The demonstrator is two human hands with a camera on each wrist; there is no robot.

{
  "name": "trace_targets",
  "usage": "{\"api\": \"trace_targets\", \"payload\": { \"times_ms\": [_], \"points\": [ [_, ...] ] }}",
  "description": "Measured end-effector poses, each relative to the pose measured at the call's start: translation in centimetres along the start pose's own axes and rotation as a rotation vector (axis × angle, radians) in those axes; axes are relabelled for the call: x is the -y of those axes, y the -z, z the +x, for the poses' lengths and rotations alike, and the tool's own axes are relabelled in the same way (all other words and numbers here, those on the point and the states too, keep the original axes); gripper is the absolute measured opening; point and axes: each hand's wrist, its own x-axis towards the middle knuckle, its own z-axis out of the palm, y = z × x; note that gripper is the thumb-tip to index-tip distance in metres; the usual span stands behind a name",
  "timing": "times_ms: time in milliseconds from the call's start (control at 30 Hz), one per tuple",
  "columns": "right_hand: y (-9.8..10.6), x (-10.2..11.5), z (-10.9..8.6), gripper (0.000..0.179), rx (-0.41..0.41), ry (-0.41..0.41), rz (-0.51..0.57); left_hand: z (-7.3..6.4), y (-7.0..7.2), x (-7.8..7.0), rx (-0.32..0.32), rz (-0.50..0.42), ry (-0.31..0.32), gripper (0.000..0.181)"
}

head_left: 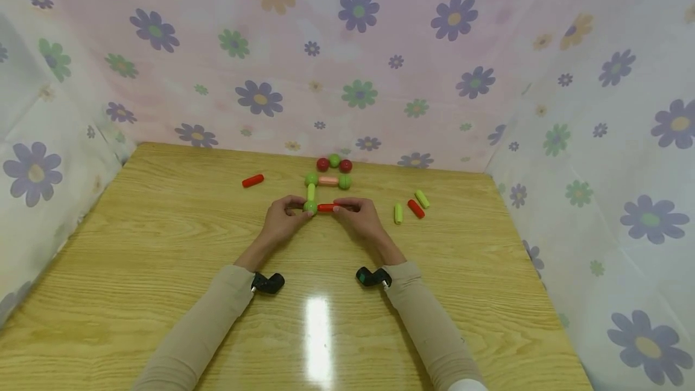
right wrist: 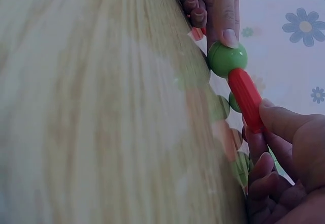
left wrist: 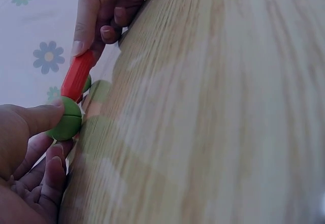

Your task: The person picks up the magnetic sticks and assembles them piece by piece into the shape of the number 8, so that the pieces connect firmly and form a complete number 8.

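My left hand (head_left: 282, 221) pinches a green ball (head_left: 310, 207) between thumb and fingers. From the right, my right hand (head_left: 361, 217) grips a red rod (head_left: 326, 207) near its far end, and the rod's other end meets that ball. In the right wrist view the red rod (right wrist: 245, 98) slants against the green ball (right wrist: 227, 60). A yellow-green rod (head_left: 311, 192) runs back from the held ball to a second green ball (head_left: 311, 180). From there a pink rod (head_left: 328, 181) reaches a third green ball (head_left: 344, 181).
Behind the joined pieces sit two dark red balls (head_left: 323, 165) with a green ball (head_left: 334, 160) between them. A loose red rod (head_left: 253, 181) lies left. On the right are another red rod (head_left: 415, 209) and two yellow-green rods (head_left: 399, 213). Flowered cloth (head_left: 326, 77) borders the wooden table (head_left: 163, 246).
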Motion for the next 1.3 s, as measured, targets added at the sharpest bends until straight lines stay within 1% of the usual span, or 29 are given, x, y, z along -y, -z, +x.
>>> {"api": "trace_targets", "payload": {
  "times_ms": [33, 167, 333, 433, 667, 833, 967, 1200, 1233, 1300],
  "points": [
    [-0.01, -0.05, 0.02, 0.024, 0.006, -0.006, 0.017, 0.0, -0.01, 0.04, 0.001, 0.002, -0.001, 0.036],
    [0.09, -0.12, 0.05, 0.025, 0.006, 0.001, 0.005, 0.07, -0.03, 0.15, 0.0, 0.006, -0.009, 0.036],
    [0.34, -0.15, 0.18, 0.026, 0.0, 0.06, -0.094, 0.03, 0.03, 0.06, 0.003, 0.005, -0.02, 0.034],
    [0.44, -0.22, 0.33, 0.026, -0.008, 0.073, -0.136, -0.01, 0.06, -0.04, 0.002, 0.004, -0.024, 0.034],
    [0.46, -0.35, 0.49, 0.024, -0.019, 0.069, -0.148, 0.12, 0.02, 0.1, 0.003, 0.005, -0.027, 0.035],
    [0.54, -0.56, 0.6, 0.023, -0.015, 0.053, -0.143, 0.12, 0.06, 0.09, 0.006, -0.002, -0.011, 0.035],
    [0.63, -0.61, 0.62, 0.023, -0.001, 0.054, -0.148, 0.17, 0.05, 0.14, 0.006, 0.0, -0.004, 0.034],
    [0.85, -0.38, 0.36, 0.024, 0.023, 0.066, -0.175, 0.13, -0.06, 0.13, 0.005, 0.0, -0.012, 0.035],
    [0.86, 0.11, 0.07, 0.025, 0.032, 0.068, -0.183, 0.14, -0.07, 0.15, 0.005, -0.001, -0.011, 0.035],
    [0.93, 0.04, 0.09, 0.027, 0.04, 0.071, -0.184, 0.17, -0.08, 0.2, 0.001, -0.001, -0.009, 0.034]
  ]
}}
